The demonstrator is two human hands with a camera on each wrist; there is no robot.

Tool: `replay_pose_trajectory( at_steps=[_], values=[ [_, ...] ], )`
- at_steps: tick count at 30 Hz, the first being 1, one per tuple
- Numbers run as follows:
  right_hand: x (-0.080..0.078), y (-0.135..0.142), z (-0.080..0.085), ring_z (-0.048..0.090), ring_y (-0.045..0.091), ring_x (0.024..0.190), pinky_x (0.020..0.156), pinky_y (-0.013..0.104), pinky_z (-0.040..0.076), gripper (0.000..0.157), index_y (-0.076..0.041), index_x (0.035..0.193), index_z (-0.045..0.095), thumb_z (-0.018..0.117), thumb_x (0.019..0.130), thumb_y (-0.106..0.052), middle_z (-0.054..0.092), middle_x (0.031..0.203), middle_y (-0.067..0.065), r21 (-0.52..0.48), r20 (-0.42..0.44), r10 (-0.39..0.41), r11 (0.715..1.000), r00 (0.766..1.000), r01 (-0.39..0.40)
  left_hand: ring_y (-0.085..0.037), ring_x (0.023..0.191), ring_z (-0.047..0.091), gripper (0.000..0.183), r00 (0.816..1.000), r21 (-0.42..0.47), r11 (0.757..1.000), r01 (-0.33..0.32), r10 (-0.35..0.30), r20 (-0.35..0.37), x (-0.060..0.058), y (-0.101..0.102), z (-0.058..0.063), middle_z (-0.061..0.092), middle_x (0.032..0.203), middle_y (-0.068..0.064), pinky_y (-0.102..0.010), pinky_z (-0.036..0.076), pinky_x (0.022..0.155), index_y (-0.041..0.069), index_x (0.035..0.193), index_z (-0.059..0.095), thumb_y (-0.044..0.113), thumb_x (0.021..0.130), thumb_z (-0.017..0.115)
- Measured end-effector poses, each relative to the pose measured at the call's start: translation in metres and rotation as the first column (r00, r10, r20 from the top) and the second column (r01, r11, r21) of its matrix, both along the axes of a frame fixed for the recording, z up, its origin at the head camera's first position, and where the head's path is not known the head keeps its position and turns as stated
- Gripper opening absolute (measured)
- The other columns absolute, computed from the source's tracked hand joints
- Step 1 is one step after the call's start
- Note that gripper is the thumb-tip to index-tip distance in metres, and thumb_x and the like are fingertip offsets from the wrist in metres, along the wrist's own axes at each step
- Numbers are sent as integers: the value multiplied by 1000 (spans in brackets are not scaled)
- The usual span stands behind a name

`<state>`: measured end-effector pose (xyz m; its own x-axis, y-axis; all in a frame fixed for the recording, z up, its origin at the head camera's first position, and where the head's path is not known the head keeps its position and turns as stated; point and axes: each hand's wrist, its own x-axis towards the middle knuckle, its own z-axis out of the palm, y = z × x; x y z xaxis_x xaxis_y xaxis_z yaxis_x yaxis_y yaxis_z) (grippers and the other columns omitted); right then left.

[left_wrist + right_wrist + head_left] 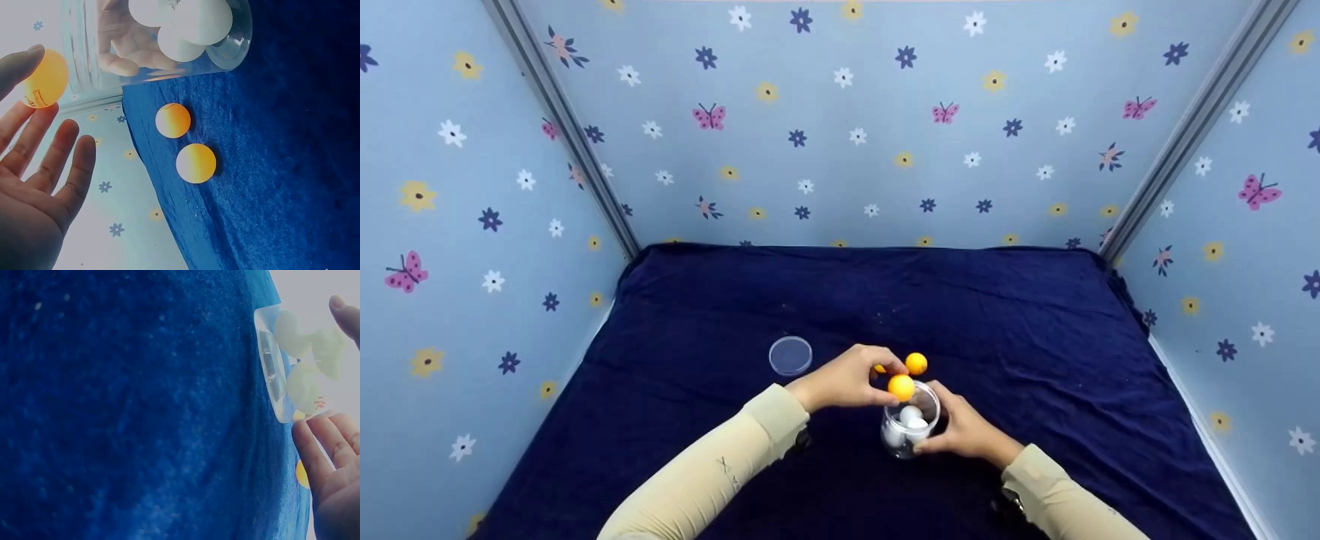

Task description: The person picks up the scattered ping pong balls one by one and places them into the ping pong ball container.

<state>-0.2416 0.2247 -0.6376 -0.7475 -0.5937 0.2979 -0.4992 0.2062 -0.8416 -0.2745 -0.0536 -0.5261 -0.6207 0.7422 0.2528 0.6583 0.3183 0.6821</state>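
My left hand (847, 381) pinches an orange ping-pong ball (901, 388) between thumb and fingertips, close over the mouth of a clear plastic jar (901, 451). Round the jar's right side, my right hand (971, 431) grips it by thumb and fingers. Three white ping-pong balls (306, 389) lie inside the jar, near its bottom. Beyond the jar, one orange ball (916, 364) rests on the cloth, with a second orange ball (196, 163) beside it in the left wrist view. In the head view my left fingers partly hide one of these two.
A clear round lid (790, 355) lies flat on the dark blue cloth (697, 315), left of my left hand. Flower-patterned wall panels (877, 90) enclose the table at the back and both sides, with grey posts (1185, 127) at the corners.
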Motion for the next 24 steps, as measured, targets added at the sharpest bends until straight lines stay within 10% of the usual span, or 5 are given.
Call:
replay_pose_trajectory(
  at_steps=[12, 24],
  values=[
    [8, -7, 13, 71, 47, 105, 97, 42, 60, 78, 3, 133, 58, 100, 67, -3, 75, 121, 22, 18, -43, -34, 999, 998, 35, -29, 106, 74, 36, 999, -48, 998, 41, -39, 31, 1, 2, -5, 79, 115, -10, -39, 62, 90, 4, 118, 78, 12, 86, 91],
    [1, -1, 0, 74, 25, 111, 99, 36, 60, 79, -8, 136, 59, 103, 71, -14, 76, 126, 10, -2, -5, -9, 1000, 1000, 9, -33, 109, 72, 37, 997, -73, 995, 71, -70, 21, -1, 3, -9, 79, 118, -10, -51, 61, 95, 5, 122, 79, 12, 87, 88]
  ],
)
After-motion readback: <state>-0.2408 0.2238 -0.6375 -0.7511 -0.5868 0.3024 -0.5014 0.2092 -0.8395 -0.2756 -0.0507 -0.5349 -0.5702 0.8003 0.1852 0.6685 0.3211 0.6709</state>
